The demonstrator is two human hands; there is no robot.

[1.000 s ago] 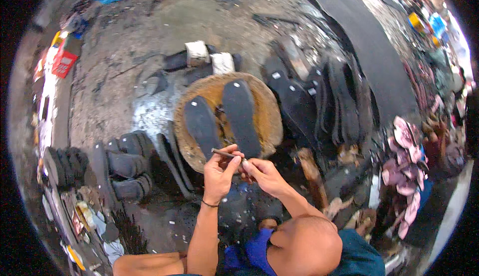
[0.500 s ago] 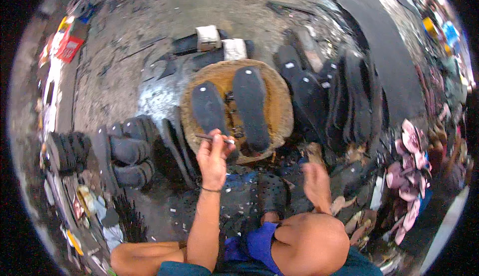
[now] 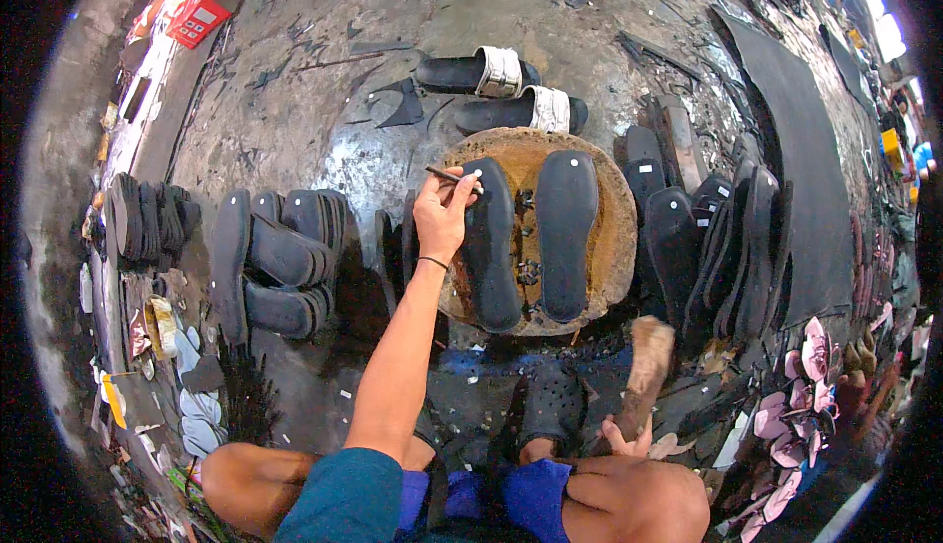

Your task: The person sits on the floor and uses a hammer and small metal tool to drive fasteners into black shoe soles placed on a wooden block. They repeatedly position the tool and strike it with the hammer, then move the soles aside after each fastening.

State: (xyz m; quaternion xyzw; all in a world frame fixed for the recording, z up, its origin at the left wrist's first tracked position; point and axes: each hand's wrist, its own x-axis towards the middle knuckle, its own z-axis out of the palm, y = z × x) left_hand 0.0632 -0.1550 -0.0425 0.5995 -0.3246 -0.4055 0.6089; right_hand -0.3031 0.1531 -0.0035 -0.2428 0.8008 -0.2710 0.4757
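Observation:
Two black shoe soles lie side by side on a round wooden block (image 3: 617, 224), the left sole (image 3: 491, 263) and the right sole (image 3: 567, 239), each with a small white sticker at its far end. My left hand (image 3: 442, 214) pinches a thin dark metal rod (image 3: 441, 173), apparently a punch, at the far end of the left sole. Something small and white shows by the fingertips. Lower right, by my knee, my right hand (image 3: 629, 437) grips a worn wooden mallet (image 3: 648, 361), its head raised. Small black scraps (image 3: 528, 273) sit between the soles.
Two slippers with white straps (image 3: 501, 72) lie beyond the block. Stacked black soles stand at left (image 3: 285, 263) and right (image 3: 732, 239). A long black sheet (image 3: 796, 170) stretches along the right. Pink sandal pieces (image 3: 796, 406) pile up lower right; a red box (image 3: 204, 11) is far left.
My left hand has moved from the near part of the left sole to its far end, still holding the rod. My right hand is lower, and the mallet now shows plainly. The view has shifted.

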